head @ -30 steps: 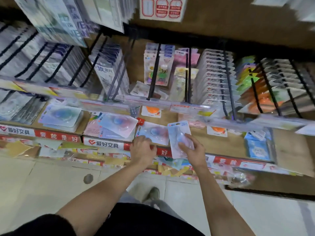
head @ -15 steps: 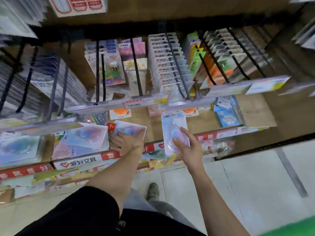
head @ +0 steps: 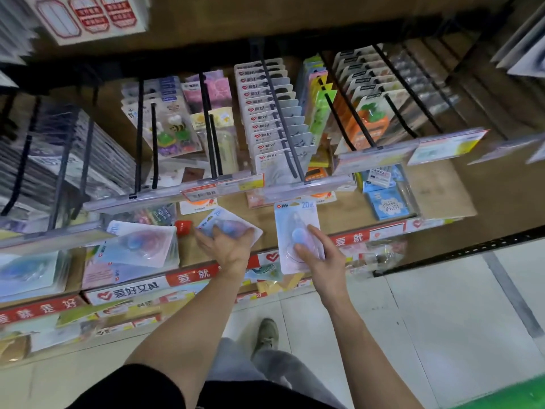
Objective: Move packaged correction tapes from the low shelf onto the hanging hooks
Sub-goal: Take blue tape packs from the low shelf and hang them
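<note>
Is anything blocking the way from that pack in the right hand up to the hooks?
Yes, partly. The price-label rail runs across the hook tips just above the correction tape pack held in the right hand, and the hook above it already looks full of packs.

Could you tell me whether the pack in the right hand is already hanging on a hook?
No, the right hand holds the correction tape pack below the hooks, over the low shelf.
</note>
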A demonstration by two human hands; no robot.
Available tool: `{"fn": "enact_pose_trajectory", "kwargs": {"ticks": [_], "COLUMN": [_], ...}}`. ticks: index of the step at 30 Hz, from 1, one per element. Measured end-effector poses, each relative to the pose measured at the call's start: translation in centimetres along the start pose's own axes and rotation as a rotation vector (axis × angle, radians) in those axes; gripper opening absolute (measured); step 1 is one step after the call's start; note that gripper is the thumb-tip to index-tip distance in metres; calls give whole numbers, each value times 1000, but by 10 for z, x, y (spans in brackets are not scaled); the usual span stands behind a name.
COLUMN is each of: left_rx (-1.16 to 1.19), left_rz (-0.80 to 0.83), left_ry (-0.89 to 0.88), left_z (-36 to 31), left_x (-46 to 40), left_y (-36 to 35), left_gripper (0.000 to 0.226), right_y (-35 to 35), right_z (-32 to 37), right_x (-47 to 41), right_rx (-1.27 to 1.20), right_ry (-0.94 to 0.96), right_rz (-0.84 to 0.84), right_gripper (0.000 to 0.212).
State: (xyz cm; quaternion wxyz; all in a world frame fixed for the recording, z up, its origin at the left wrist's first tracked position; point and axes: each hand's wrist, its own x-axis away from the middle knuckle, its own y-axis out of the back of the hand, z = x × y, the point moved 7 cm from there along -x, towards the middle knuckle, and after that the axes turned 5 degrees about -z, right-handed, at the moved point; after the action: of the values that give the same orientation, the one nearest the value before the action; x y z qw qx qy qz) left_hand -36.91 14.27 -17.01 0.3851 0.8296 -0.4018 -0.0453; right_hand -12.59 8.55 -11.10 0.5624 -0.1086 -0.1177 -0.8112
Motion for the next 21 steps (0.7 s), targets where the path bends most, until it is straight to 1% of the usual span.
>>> {"fn": "enact_pose_trajectory", "kwargs": {"ticks": [6, 10, 12, 16, 18, 21], "left_rx": [242, 334, 365, 410, 400, 428], "left_rz": [135, 242, 285, 299, 289, 305], "left_ry": [30, 61, 69, 86, 72, 57], "left_z": [14, 29, 35, 55, 67, 94], "left_x": [26, 33, 39, 55, 64, 77], "left_y": [2, 22, 39, 79, 100, 131], "left_gripper": [88, 100, 101, 87, 88, 79], "right_y": [-6, -17, -27, -53, -68, -92], "right_z": [-8, -19, -24, -35, -38, -47], "right_x": [-8, 0, 7, 28, 45, 76], "right_rx": [-6, -34, -43, -13, 3, 7], "right_ry": [-18, -54, -72, -98, -110, -126], "right_rz": [15, 31, 52, 117, 164, 247], "right_gripper": [45, 43, 44, 44, 42, 39]}}
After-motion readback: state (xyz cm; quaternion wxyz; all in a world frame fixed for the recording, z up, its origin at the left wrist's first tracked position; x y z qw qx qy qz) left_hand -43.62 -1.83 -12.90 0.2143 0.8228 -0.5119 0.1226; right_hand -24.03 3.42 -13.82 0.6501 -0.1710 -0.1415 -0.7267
